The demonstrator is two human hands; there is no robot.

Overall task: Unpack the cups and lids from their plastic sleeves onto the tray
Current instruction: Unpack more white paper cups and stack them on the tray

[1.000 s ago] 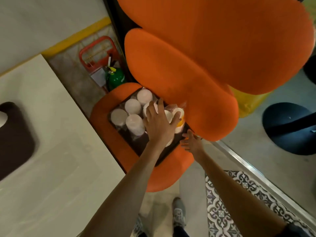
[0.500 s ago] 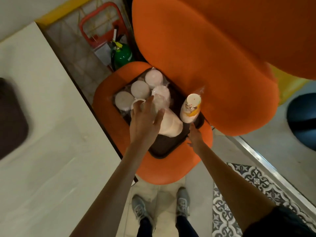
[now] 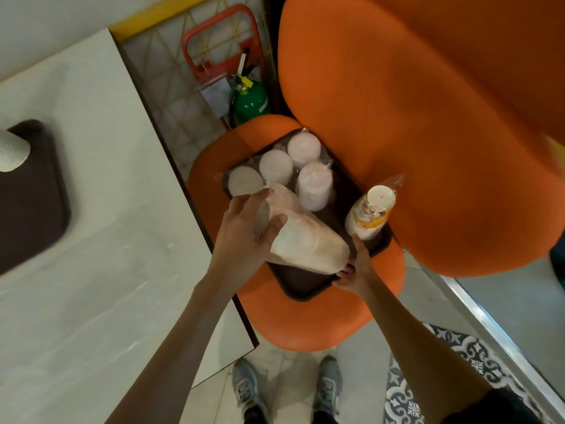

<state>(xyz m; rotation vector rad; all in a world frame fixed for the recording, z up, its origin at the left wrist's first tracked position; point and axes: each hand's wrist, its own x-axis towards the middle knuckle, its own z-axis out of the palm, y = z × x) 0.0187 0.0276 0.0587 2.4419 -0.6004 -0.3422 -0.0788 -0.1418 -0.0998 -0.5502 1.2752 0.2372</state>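
Fingers of my left hand (image 3: 244, 231) are curled round the upper part of a long clear-plastic sleeve (image 3: 308, 243) with a pale white stack inside, thumb on one side and the rest wrapped over the other. A second ago that hand lay flat on the tops of the standing packs. Since then it has drawn this one out of the group and tipped it toward me, so it now slants over the dark brown plastic tray (image 3: 301, 293) with its broad end low at the near rim. My right hand (image 3: 356, 267), which hung beside the tray before, has come in to that low end. Its thumb points up along the rim and its fingers (image 3: 345, 270) are bent under the sleeve's end, though I cannot tell whether they hold the rim or prop the pack.

By my reading, one pack is now singled out and opening it comes next; nothing on this tray looks unwrapped yet. Four white wrapped stacks (image 3: 276, 166) stand upright at the far end, and a sleeved stack of yellow-printed paper cups (image 3: 371, 212) leans at the right rim.

The film is thin, glossy and wrinkled, so it is likely to slip and bunch under a grip. The stack inside is a firm, tapering column, and I cannot tell cups from lids. The tray is matte with a raised lip and sits on a rounded orange upholstered chair seat (image 3: 305, 325), soft enough that it may rock. To my left, the cream worktop (image 3: 91, 255) carries a second dark tray (image 3: 33, 203).
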